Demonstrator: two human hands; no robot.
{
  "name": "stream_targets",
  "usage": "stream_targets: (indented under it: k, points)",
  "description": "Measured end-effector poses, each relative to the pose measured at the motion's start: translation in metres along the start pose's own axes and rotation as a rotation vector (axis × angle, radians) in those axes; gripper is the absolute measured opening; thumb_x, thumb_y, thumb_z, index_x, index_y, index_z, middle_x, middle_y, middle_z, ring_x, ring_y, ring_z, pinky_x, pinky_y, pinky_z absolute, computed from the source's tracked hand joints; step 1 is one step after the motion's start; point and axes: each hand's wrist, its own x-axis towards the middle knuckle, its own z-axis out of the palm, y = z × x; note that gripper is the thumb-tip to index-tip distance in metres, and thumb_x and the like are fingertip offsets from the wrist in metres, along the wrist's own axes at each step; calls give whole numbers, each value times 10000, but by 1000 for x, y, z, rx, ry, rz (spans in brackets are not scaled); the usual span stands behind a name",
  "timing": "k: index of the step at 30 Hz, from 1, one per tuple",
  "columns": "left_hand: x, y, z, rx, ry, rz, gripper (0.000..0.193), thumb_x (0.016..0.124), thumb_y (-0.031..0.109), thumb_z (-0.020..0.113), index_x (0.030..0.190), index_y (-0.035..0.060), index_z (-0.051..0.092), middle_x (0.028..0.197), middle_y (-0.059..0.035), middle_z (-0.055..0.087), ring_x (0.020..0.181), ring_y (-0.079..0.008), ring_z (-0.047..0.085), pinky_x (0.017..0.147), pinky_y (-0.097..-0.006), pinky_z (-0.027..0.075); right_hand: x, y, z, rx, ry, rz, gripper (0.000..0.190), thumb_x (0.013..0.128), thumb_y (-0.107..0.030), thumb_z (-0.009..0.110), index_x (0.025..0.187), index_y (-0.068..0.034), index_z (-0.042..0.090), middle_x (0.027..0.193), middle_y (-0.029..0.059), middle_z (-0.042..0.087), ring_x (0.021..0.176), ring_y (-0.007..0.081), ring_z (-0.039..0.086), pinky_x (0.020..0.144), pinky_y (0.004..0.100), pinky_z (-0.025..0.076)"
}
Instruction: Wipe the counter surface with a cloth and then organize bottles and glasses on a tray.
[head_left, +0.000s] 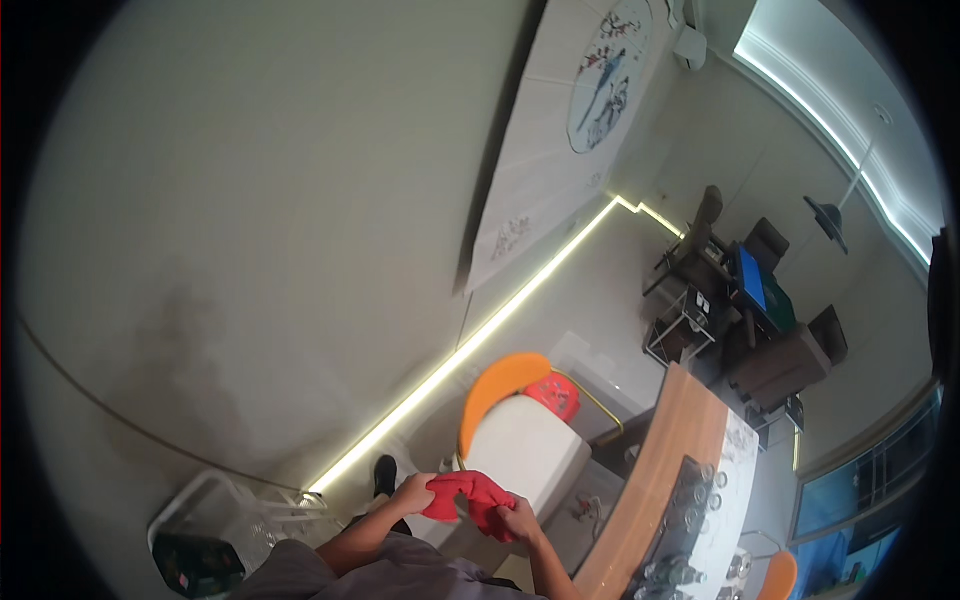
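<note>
A red cloth is stretched between my two hands, low in the view, sagging into folds. My left hand grips one end of it, and my right hand grips the other end. Just beyond the cloth stands a chair with a white seat and an orange backrest. A red patterned item lies behind the seat, partly hidden by the chair.
At the right runs a wood-topped counter with glasses on a dark tray. A clear plastic chair holds a dark item at lower left. Brown armchairs surround a table farther off.
</note>
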Motion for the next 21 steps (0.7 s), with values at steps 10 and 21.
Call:
stream_targets:
  k: [10,21]
  points:
    - [152,60,-120,288,-277,150,404,792,156,574,1165,2,551,945,-297,664,917,-462,648,828,-553,510,139,-136,96,460,164,-55,439,927,-149,485,1332,22,488,1198,107,610,1090,193,591,964,346,472]
    - [254,132,-118,430,-884,481,688,780,234,630,1281,-175,393,951,-385,631,914,-459,664,843,-508,538,183,-217,55,686,259,-139,600,954,-355,631,1409,-46,392,1255,102,563,1148,213,579,1007,364,459]
